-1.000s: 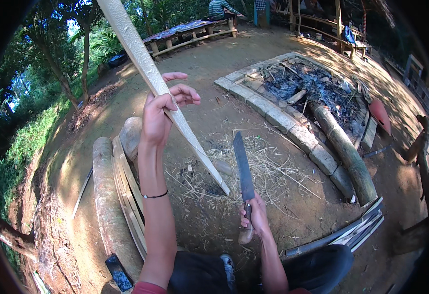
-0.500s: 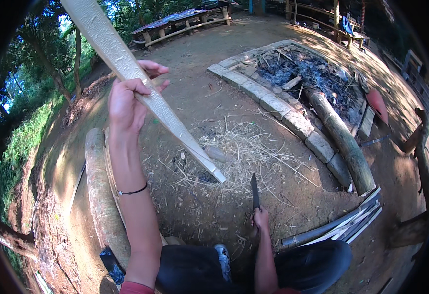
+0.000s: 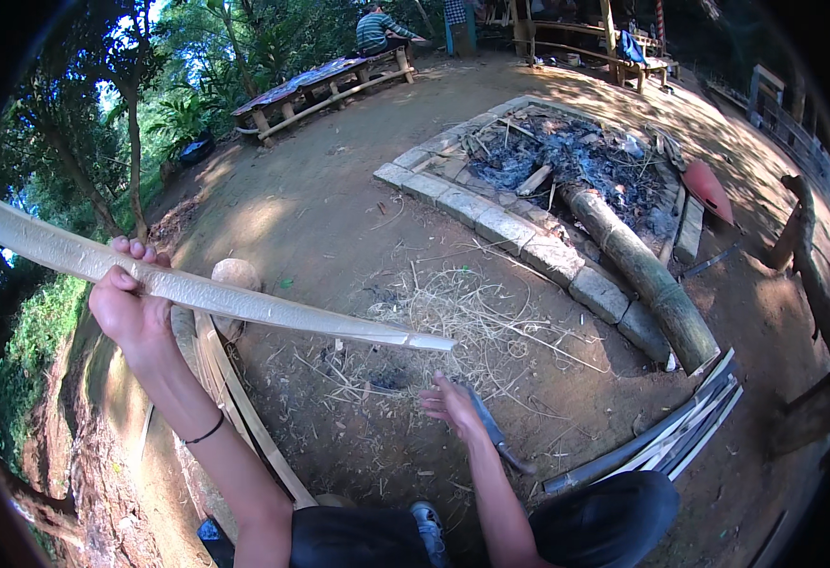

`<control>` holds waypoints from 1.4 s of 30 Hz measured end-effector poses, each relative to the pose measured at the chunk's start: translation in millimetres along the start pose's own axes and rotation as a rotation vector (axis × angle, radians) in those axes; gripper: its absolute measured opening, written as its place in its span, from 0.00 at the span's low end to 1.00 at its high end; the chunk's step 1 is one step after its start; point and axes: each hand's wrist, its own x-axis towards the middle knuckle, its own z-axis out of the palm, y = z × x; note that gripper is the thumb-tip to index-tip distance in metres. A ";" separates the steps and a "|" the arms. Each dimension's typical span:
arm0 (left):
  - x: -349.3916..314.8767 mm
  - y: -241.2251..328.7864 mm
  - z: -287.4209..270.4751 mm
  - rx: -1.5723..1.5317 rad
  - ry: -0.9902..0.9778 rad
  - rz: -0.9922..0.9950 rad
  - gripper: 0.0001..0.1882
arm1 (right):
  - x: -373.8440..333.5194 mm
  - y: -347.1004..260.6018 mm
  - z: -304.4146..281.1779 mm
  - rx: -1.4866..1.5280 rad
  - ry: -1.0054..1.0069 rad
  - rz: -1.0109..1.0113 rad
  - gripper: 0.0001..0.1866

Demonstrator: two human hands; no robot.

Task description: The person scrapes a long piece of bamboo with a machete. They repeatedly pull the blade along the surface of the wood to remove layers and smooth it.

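My left hand, raised on the left, is wrapped round a long pale strip of split bamboo. Its wide end rises past the hand to the far left, and its narrow end points right, over a heap of shavings. Just below that narrow tip is my right hand, fingers stretched out and apart, not gripping the strip. A dark-bladed knife lies slantwise right beside this hand and looks let go; whether it rests fully on the ground I cannot tell.
A stone-edged fire pit with ash and a thick log lies ahead right. Split bamboo pieces lie by my right knee. More strips and a log are on my left. A person sits by a low bench.
The bamboo strip has swung from steep to nearly level as my left hand moved left and down. My right hand has let go of the knife and moved up toward the strip's tip.
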 end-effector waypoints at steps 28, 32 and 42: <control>-22.3 -78.6 52.8 0.470 -0.951 -0.093 0.31 | -38.3 -348.6 77.0 -0.567 -0.317 -0.937 0.11; -34.5 -82.5 71.9 0.451 -0.721 0.141 0.37 | -38.5 -316.9 111.5 -0.668 -0.635 -0.764 0.17; 51.8 -134.2 -8.7 0.110 -0.197 0.038 0.07 | -43.0 -199.5 81.1 -0.553 0.036 -1.053 0.17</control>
